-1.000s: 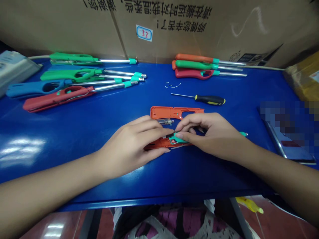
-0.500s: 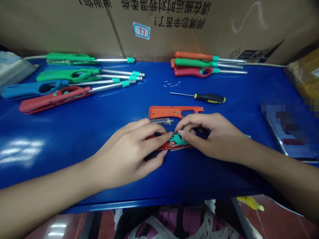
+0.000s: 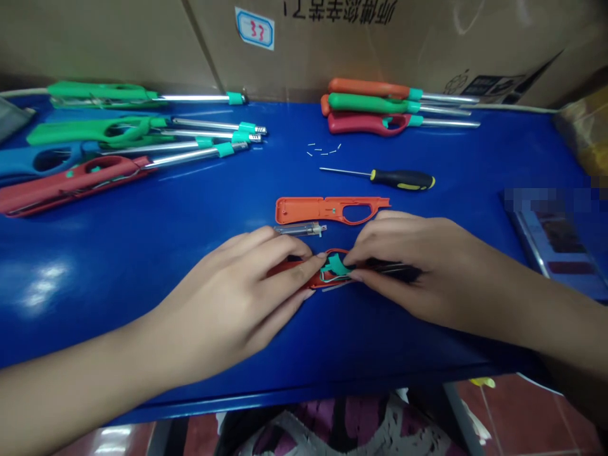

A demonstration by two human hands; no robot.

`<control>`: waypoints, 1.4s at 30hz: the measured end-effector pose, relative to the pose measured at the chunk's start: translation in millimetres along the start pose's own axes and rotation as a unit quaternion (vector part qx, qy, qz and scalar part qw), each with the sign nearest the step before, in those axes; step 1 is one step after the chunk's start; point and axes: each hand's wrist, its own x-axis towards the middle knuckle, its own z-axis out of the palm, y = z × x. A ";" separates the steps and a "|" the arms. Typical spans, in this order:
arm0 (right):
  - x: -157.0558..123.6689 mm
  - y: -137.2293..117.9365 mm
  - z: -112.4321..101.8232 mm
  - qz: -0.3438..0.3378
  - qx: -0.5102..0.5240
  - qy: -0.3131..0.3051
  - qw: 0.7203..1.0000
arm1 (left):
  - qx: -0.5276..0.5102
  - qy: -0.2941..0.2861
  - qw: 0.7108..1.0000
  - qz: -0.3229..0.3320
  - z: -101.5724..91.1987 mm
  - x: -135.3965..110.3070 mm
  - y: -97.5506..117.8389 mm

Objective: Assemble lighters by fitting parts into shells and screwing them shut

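Note:
An open lighter casing half (image 3: 313,278), orange-red, lies in front of me with a green trigger (image 3: 335,266) and thin wires inside it. My left hand (image 3: 251,285) is closed on the casing's left end, thumb on the near edge and fingers across it. At the trigger's right side, my right hand (image 3: 403,259) pinches the green piece between thumb and fingertips. Its palm partly hides the lighter's dark rod-like part. Just beyond lie the matching orange casing half (image 3: 300,210) and a clear fuel tank (image 3: 299,229), partly behind my left fingers.
A screwdriver (image 3: 403,180) and several small screws (image 3: 324,153) lie farther back. Assembled lighters (image 3: 368,123) are at the back right, opened lighters (image 3: 76,180) at the left. A cardboard box (image 3: 142,44) stands behind; a phone-like slab (image 3: 555,247) lies right.
The camera view has shifted a little. My right fingers have moved slightly at the trigger, and more of the casing's loop shows. My left hand keeps hold of the casing.

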 end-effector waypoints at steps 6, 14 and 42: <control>-3.5 0.9 2.7 -0.064 -0.105 0.002 0.992 | 0.004 -0.004 1.000 -0.004 -0.7 0.4 0.6; -1.9 -0.6 1.1 -0.096 -0.143 0.003 0.985 | -0.009 -0.003 1.000 -0.006 -0.5 1.1 0.8; -0.9 0.3 9.2 -0.013 0.045 0.034 0.998 | -0.050 0.029 0.998 -0.012 -0.6 -0.9 2.9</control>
